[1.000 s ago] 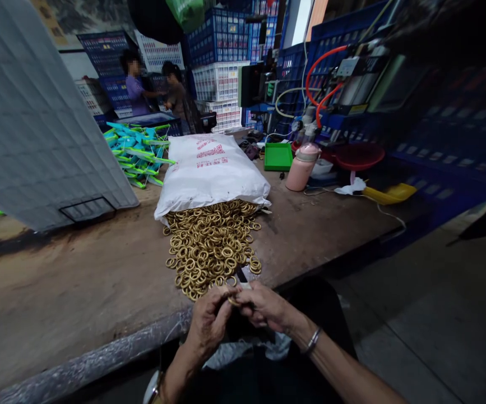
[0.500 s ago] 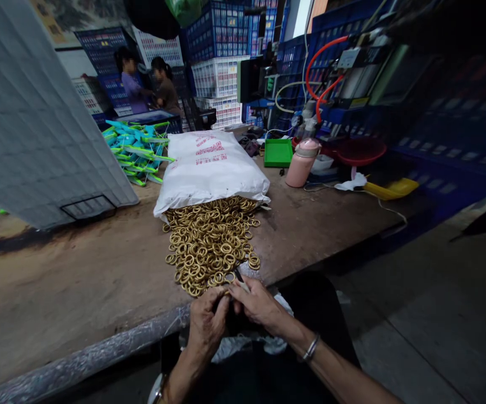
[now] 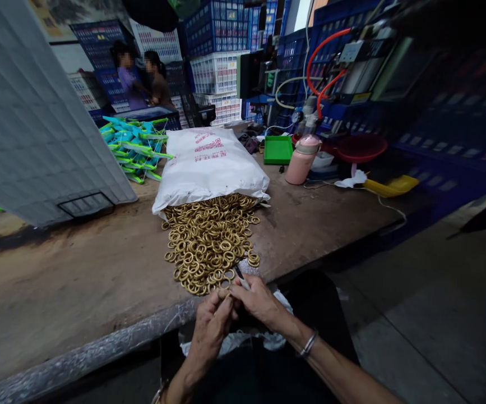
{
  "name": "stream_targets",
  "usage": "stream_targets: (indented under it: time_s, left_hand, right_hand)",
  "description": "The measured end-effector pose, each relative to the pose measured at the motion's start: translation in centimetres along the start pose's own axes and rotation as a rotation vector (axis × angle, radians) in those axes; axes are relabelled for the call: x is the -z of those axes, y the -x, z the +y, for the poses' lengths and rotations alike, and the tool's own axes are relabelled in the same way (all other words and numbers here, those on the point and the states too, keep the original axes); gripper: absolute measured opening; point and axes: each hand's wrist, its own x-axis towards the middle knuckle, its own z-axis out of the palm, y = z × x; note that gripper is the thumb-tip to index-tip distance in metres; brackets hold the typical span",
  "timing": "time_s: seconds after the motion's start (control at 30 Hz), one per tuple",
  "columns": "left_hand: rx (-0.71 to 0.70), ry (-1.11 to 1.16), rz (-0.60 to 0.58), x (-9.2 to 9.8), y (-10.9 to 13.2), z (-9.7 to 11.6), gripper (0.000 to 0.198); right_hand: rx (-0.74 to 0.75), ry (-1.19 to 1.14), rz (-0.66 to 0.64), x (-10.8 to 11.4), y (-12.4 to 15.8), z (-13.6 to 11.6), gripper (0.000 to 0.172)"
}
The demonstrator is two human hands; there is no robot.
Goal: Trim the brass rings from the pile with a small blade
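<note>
A heap of gold-coloured rings (image 3: 209, 241) spills from the open mouth of a white sack (image 3: 209, 163) onto the table. At the near edge of that heap, my left hand (image 3: 212, 322) is closed, thumb and fingers pinching a gold ring (image 3: 228, 295) that is mostly hidden. My right hand (image 3: 257, 303) meets it fingertip to fingertip over the table's front edge. Held in my right hand is a slim knife-like tool (image 3: 243, 281) with a pale handle and a dark tip pointing at the rings. Its exact kind is unclear.
Left of the sack stand a tall grey panel (image 3: 58, 123) and a pile of blue-green plastic pieces (image 3: 135, 146). To the right are a green tray (image 3: 278, 150), a pink bottle (image 3: 301, 161) and a machine with red hoses (image 3: 360, 73). Two people (image 3: 130, 84) are behind, near stacked crates.
My left hand has turned slightly and its fingers have shifted on the ring, which shows more. My right hand stays almost in place with the tool. The view has tilted a little.
</note>
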Motion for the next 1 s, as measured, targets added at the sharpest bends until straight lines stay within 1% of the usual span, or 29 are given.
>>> stream_targets:
  time_s: [0.07,0.17,0.23,0.3,0.33,0.43,0.5,0.57,0.67,0.7,0.77,0.87,0.93,1.0]
  left_hand:
    - [0.081,0.103,-0.032,0.0,0.1,-0.1,0.034]
    - [0.128,0.179,-0.025,0.1,0.1,0.0,0.034]
    - [0.15,0.206,-0.013,0.2,0.1,0.0,0.033]
    - [0.147,0.208,0.002,0.2,0.1,-0.1,0.032]
    - [0.14,0.201,0.01,0.3,0.0,-0.1,0.032]
    - [0.127,0.166,0.034,0.2,-0.1,-0.4,0.032]
    - [0.119,0.143,0.042,0.2,-0.2,-0.6,0.035]
    - [0.072,0.109,0.042,0.2,-0.1,-0.8,0.037]
    - [0.017,0.057,0.046,0.1,0.4,-0.7,0.039]
    - [0.027,0.057,0.042,0.1,0.6,-0.6,0.038]
    - [0.095,0.103,0.019,0.0,1.0,-0.4,0.038]
    - [0.21,0.236,-0.006,0.0,1.4,-0.1,0.039]
    - [0.234,0.298,-0.013,0.0,1.4,-0.3,0.038]
    - [0.228,0.327,-0.025,0.1,1.2,-0.8,0.038]
  right_hand:
    - [0.01,0.039,0.004,-0.1,-0.1,-0.1,0.017]
    - [0.058,0.096,-0.002,-0.1,-0.2,0.3,0.019]
    - [0.094,0.191,0.03,0.0,-0.2,0.7,0.021]
    - [0.134,0.343,0.067,0.1,0.1,1.1,0.019]
    - [0.156,0.42,0.063,0.2,0.2,1.2,0.016]
    - [0.193,0.592,-0.014,0.2,0.8,1.1,0.009]
    - [0.196,0.659,-0.059,0.1,1.1,0.7,0.014]
    - [0.205,0.713,-0.088,0.2,1.3,0.4,0.019]
    - [0.179,0.821,-0.098,0.6,1.3,0.3,0.021]
    - [0.159,0.863,-0.085,0.7,1.2,0.5,0.021]
    - [0.148,0.925,-0.05,1.0,1.1,0.9,0.02]
    - [0.19,0.963,0.038,1.0,0.6,1.4,0.02]
    - [0.199,0.972,0.121,0.7,0.0,1.5,0.02]
    - [0.185,0.975,0.191,0.3,-0.7,1.4,0.017]
